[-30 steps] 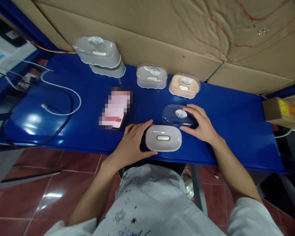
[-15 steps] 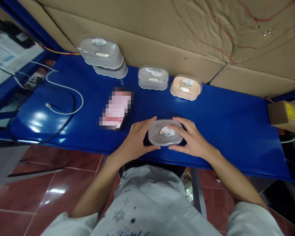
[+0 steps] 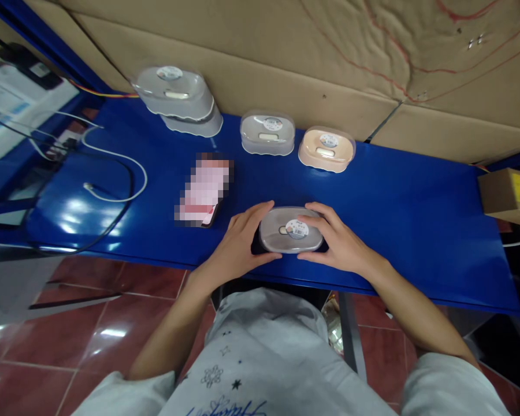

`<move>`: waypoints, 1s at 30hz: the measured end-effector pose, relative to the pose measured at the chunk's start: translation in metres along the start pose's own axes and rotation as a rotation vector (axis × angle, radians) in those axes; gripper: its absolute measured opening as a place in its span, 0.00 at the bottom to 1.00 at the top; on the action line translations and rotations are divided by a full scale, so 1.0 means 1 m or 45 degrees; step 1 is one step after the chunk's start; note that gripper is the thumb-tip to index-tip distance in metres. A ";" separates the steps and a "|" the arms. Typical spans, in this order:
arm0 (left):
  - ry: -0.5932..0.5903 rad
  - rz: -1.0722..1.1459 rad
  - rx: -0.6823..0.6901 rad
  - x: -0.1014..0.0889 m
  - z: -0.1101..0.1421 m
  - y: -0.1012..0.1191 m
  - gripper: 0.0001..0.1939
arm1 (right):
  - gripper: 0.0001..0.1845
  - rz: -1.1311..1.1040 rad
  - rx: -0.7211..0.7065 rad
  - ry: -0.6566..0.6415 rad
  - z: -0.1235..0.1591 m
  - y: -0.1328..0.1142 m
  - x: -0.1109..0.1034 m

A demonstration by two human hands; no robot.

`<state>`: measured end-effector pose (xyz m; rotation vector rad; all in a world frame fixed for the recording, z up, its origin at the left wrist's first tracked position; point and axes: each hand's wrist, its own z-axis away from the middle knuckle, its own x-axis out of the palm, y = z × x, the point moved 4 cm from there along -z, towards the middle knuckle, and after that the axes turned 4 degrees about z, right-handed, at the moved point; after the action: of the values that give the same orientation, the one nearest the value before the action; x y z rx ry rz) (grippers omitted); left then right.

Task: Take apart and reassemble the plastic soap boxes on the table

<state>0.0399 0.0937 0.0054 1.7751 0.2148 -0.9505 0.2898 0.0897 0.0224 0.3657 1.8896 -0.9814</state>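
Between my two hands, near the front edge of the blue table, is a grey oval plastic box with a clear lid and a round printed sticker. My left hand curves round its left end, thumb at the near side and fingers at the far side. The right end is gripped by my right hand, its index finger lying over the lid beside the sticker. Farther back stand a similar grey box and a peach box, both with clear lids.
Two more grey boxes are stacked at the back left. A phone with a blurred-out screen lies left of my hands. White and black cables loop over the table's left side. A cardboard box sits at the right end, and a cardboard wall rises behind.
My hands keep the same hold on the grey box. The view has shifted slightly; the right index finger covers a little less of the sticker.
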 end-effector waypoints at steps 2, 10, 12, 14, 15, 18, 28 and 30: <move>0.035 -0.033 0.067 -0.002 0.000 0.003 0.44 | 0.44 -0.028 0.021 0.002 0.000 0.002 0.002; -0.031 -0.126 0.099 -0.013 -0.010 0.005 0.36 | 0.45 -0.095 0.041 -0.102 -0.001 0.011 0.001; -0.050 -0.131 0.097 -0.014 -0.015 0.002 0.36 | 0.46 -0.085 0.046 -0.101 -0.002 0.014 0.001; -0.056 -0.183 0.098 -0.015 -0.021 0.000 0.36 | 0.50 -0.040 0.067 -0.074 -0.002 0.018 0.002; -0.036 -0.226 0.101 -0.016 -0.025 0.000 0.36 | 0.52 -0.006 0.080 -0.055 -0.003 0.020 0.002; 0.116 -0.436 0.100 -0.023 -0.038 0.005 0.36 | 0.54 0.117 0.124 0.011 -0.003 0.030 -0.003; 0.072 -0.802 0.288 -0.022 -0.073 0.028 0.23 | 0.44 0.562 0.325 0.186 -0.048 0.097 -0.038; 0.079 -0.795 0.255 -0.024 -0.084 0.024 0.24 | 0.43 0.588 0.379 0.151 -0.058 0.112 -0.040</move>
<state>0.0789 0.1622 0.0492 1.9618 0.7684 -1.3918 0.3431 0.2107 0.0163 1.0062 1.6519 -0.9336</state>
